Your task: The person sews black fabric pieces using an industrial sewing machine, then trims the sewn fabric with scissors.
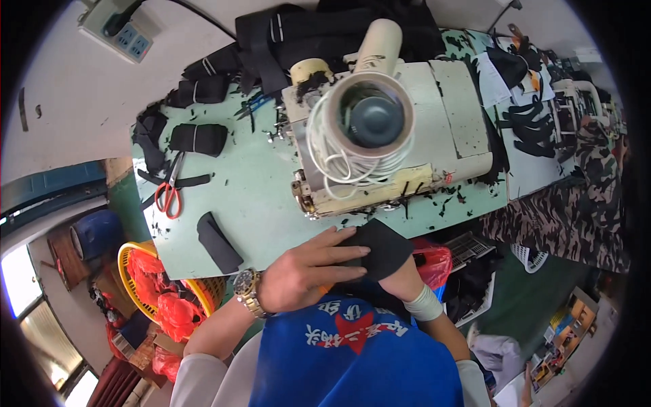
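Observation:
A black fabric piece (385,245) is between my hands at the table's near edge, in front of the sewing machine (434,115). Stretched out and slightly apart, the fingers of my left hand (305,268) lie flat across its left side; a metal watch (247,290) is on that wrist. My right hand (401,281) is beneath the piece, which hides its fingers, and a white band (425,304) wraps its wrist. To the left, a dark fabric strip (218,243) lies on the green table (261,183). Farther off are red-handled scissors (169,193).
Tied black bundles (199,140) and blue snips (254,105) lie at the back left. A cup-like container (371,112) ringed by white cord tops the machine. A yellow basket (129,271) with red bags stands left, a crate (481,298) right. Camouflage cloth (556,224) hangs beyond.

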{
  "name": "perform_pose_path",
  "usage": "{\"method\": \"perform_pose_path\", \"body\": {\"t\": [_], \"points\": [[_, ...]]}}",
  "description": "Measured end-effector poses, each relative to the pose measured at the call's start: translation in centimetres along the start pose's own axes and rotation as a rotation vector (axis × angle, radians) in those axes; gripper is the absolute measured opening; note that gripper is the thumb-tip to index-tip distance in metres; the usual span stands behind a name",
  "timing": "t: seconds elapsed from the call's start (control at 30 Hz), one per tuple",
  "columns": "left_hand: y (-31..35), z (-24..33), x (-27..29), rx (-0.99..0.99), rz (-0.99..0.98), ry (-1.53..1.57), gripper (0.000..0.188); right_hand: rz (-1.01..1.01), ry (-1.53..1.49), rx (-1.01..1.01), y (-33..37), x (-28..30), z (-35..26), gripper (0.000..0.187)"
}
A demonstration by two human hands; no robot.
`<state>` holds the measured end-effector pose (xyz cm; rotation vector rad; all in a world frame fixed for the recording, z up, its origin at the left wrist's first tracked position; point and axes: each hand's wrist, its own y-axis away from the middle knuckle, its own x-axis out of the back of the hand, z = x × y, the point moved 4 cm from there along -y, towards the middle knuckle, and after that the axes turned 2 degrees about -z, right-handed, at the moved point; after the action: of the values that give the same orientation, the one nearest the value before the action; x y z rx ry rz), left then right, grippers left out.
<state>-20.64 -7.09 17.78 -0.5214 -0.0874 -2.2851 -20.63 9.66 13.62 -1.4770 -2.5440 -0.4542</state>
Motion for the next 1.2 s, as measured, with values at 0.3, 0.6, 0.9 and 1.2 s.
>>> {"method": "perform_pose_path", "body": {"t": [0.3,0.6,0.9,1.2], "points": [[0.5,-1.6,2.7,0.665,0.332,0.164,0.020,-0.125,-0.275,-0.403,0.5,-0.7,-0.6,0.021],[2.5,-9.0,2.2,0.799,0.244,0.575,0.029,-0.182,-0.655,-0.531,0.2,-1.9,-0.7,0.027],[0.8,-7.7,2.9,0.762,0.197,0.517,0.037,0.016,-0.636,-0.575,0.4,-1.1,0.0,0.022],[1.0,-8.3,3.6,0.736,0.160,0.410,0.028,0.067,-0.643,-0.432,0.5,-1.6,0.1,0.020]]}}
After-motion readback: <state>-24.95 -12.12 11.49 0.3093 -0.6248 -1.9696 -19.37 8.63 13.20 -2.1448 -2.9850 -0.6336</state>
